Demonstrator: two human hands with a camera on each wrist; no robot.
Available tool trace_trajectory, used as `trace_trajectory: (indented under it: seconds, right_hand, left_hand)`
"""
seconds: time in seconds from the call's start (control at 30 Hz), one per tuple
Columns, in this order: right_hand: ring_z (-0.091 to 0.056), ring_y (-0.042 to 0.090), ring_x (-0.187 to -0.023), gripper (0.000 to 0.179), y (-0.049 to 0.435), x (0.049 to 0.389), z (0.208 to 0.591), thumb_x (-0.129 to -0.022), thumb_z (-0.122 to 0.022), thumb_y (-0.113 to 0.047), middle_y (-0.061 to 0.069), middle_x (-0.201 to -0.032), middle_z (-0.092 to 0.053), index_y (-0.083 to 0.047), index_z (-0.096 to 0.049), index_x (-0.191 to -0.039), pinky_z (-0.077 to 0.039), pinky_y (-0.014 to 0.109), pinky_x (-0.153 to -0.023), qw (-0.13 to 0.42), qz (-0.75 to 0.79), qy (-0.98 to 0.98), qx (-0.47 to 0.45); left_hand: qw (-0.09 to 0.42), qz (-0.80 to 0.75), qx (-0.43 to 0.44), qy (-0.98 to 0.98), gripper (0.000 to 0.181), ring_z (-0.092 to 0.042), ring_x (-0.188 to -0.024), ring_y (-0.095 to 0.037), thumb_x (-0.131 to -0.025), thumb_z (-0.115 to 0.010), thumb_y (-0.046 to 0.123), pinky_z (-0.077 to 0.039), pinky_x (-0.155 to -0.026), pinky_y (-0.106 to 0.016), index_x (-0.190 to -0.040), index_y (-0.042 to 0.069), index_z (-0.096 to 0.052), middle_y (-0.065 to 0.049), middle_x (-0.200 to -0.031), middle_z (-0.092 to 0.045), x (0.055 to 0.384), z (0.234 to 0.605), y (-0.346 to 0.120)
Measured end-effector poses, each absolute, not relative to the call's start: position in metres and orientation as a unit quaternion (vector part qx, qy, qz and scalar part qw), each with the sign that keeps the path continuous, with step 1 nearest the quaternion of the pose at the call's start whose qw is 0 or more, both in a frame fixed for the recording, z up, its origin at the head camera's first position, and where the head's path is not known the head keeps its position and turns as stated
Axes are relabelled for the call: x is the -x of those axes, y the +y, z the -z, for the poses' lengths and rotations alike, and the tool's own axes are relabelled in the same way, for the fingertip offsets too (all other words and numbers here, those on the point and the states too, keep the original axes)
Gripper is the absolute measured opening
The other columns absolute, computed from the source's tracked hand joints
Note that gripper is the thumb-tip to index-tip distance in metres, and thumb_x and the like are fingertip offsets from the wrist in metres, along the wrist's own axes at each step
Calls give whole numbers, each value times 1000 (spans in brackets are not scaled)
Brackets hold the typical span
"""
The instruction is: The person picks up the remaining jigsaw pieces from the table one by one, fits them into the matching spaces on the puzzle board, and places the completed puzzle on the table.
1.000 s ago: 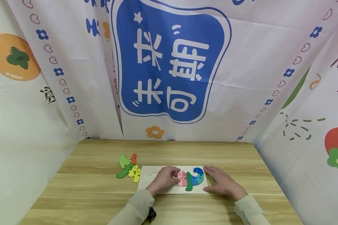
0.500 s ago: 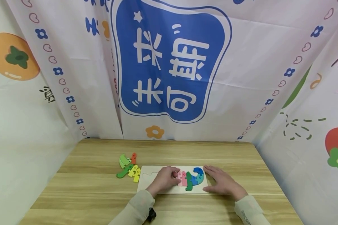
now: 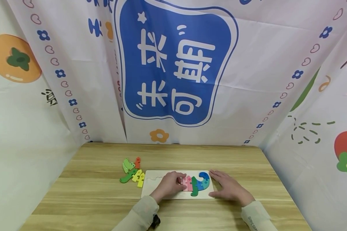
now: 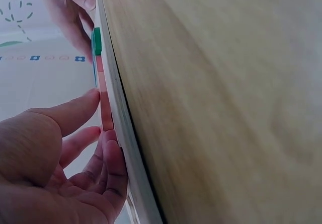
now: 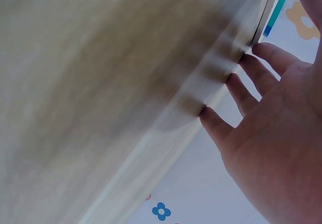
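Note:
A pale wooden puzzle board (image 3: 151, 187) lies on the table with pink, green and blue crocodile pieces in its right part. My left hand (image 3: 170, 184) is over the board's middle, thumb and index finger pinching the end pink puzzle piece (image 3: 185, 183) at its near and far edges. In the left wrist view, the thumb and fingertips touch this pink piece (image 4: 105, 105). Beside it are the green leg piece (image 3: 194, 187) and the blue tail pieces (image 3: 203, 183). My right hand (image 3: 228, 186) rests at the board's right edge, fingers extended, fingertips on the tabletop in the right wrist view.
Loose pieces lie left of the board on the wooden table (image 3: 98, 192): a light green crocodile head (image 3: 128, 165), a red piece (image 3: 137, 162), a green piece (image 3: 128, 176) and yellow pieces (image 3: 138, 177). Printed cloth (image 3: 234, 122) hangs behind and at both sides.
My left fingers have shifted slightly right and now cover more of the end pink piece. The right hand, the board and the loose pieces stay where they were.

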State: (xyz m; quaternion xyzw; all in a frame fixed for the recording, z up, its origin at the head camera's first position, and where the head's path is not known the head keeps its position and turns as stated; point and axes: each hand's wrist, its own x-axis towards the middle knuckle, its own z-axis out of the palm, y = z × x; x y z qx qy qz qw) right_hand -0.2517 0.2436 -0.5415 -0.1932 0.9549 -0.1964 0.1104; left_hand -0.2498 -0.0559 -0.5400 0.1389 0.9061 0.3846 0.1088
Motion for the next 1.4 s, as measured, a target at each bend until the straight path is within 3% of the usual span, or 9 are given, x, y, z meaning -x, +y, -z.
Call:
trace_trajectory:
  seconds: [0.9, 1.4]
  right_hand:
    - [-30, 41, -154, 93, 245, 252, 544, -85, -78, -59, 8, -167, -37, -15, -42, -159, -27, 66, -121, 112, 205, 953, 192]
    - [-31, 43, -153, 94, 245, 251, 542, -86, -78, -58, 11, -166, -37, -11, -42, -159, -27, 67, -121, 108, 200, 952, 205]
  left_hand:
    - [118, -368, -168, 907, 61, -50, -82, -15, -84, -88, 26, -42, -70, -29, -140, 13, -66, -2, -90, -61, 252, 541, -60]
    - [107, -307, -196, 925, 63, -50, -83, -12, -86, -86, 29, -44, -72, -25, -143, 13, -64, 4, -90, -57, 251, 539, -59]
